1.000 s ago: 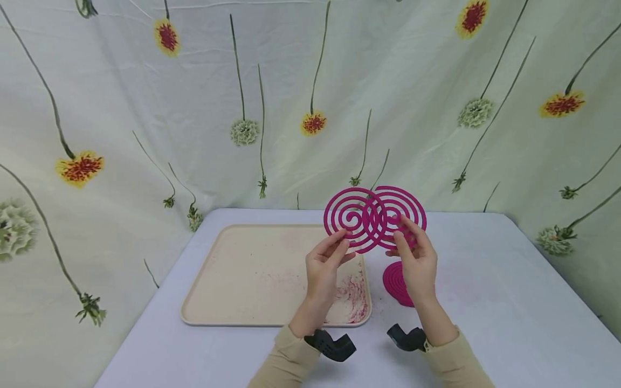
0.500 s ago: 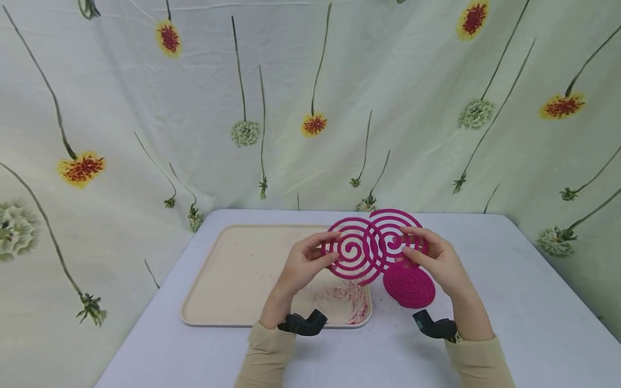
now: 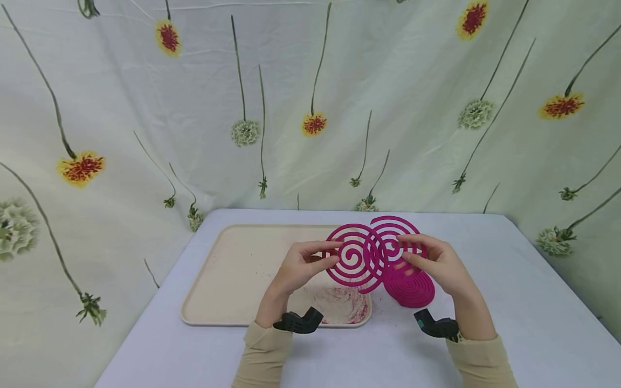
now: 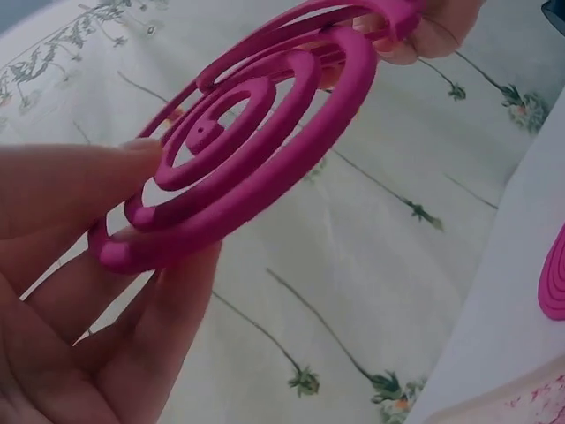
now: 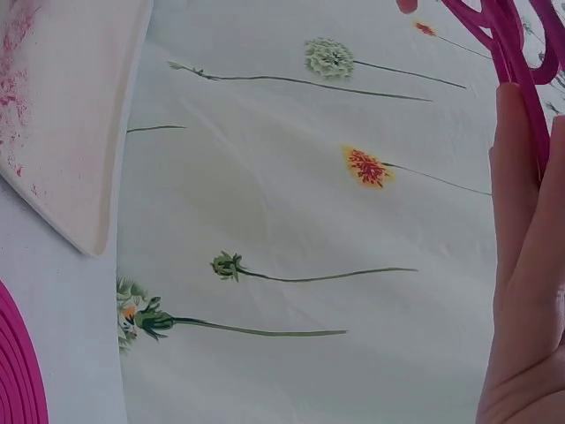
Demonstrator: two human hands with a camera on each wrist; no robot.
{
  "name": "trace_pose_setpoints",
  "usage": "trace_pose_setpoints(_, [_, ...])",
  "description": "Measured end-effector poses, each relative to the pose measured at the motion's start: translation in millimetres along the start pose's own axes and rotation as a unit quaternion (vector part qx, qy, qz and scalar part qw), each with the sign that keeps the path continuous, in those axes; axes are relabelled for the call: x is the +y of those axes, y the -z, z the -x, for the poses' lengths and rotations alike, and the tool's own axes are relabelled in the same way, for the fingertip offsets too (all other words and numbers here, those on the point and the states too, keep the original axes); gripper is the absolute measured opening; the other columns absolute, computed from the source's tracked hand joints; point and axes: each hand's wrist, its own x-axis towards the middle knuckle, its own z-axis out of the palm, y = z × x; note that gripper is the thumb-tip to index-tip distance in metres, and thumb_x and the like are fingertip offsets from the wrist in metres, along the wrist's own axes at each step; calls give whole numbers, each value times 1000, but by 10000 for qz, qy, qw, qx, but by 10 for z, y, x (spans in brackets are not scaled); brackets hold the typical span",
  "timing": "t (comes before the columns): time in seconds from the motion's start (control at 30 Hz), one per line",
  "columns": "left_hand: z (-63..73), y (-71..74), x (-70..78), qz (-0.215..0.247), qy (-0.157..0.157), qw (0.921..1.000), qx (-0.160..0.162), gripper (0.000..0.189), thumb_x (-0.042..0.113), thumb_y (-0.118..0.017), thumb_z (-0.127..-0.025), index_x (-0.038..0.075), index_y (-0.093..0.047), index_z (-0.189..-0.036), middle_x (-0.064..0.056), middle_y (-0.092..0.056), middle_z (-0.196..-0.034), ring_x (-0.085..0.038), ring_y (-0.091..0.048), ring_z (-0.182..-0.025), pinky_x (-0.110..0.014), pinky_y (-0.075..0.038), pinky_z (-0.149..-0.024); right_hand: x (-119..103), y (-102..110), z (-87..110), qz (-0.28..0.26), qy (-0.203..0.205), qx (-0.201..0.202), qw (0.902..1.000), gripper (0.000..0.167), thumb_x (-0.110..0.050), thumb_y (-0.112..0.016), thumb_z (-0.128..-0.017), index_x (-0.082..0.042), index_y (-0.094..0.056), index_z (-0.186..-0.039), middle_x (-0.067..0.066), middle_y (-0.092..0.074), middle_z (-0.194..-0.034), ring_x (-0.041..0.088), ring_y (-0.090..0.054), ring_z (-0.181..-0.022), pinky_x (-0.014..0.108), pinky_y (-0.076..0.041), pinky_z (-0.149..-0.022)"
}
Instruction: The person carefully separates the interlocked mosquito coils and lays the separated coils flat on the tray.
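Note:
Two deep-pink mosquito coils are held up above the table, their outer rings overlapping in the middle. My left hand (image 3: 296, 268) pinches the left coil (image 4: 296, 163) between thumb and fingers at its outer side. My right hand (image 3: 443, 264) pinches the right coil (image 3: 391, 217) between thumb and fingers. The right coil sits slightly higher in the head view. Whether the two are still joined where they cross cannot be told. Below the right hand lies a pile of similar pink coils (image 3: 414, 293), partly covered by the held coil.
A beige tray (image 3: 252, 275) lies left of the pile, with pink crumbs and smears in its near right corner. The white-covered table (image 3: 504, 302) extends right. A flower-printed cloth (image 3: 291, 64) hangs behind. Each wrist wears a black camera mount.
Both hands have come down and spread apart at the wrists, lowering the coils toward the table. Over the last half second they sank only slightly. The pile beneath came more into view.

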Motion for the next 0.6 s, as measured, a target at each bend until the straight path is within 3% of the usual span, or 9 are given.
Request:
trace_pose_setpoints(0.07, [10,30,-2,10,-42,9994,-345,36,0,-65,-85,-5,-59,-121,-23,-62,-111,-23,-63,-86,-31,-56,-75,5,-5,-7,-14,-45,72,10000,34,6,-59,-87,13,-52,-120,1,-64,-91,13,-64,-68,26,-56,-61])
trace_pose_setpoints(0.13, [14,54,-9,37,-108,9989,-463,39,-2,-65,-85,-6,-57,-123,-25,-61,-112,-25,-64,-83,-32,-56,-74,8,-5,-9,17,-120,89,9999,35,5,-60,-87,12,-52,-120,1,-63,-91,14,-64,-70,26,-56,-62])
trace_pose_setpoints(0.37, [1,66,-27,168,-31,9993,321,28,-1,-64,-86,-8,-62,-114,-22,-64,-106,-24,-65,-86,-31,-56,-77,14,30,3,224,-83,-314,9992,34,3,-61,-87,10,-54,-119,3,-64,-93,17,-65,-76,28,-57,-65])
trace_pose_setpoints(0.6, [-5,58,-27,150,-171,9993,279,34,-1,-63,-87,-5,-60,-121,-23,-62,-112,-24,-68,-85,-34,-55,-78,24,-62,-20,-223,39,21,9997,37,9,-60,-86,15,-50,-121,5,-58,-93,17,-67,-71,29,-57,-64])
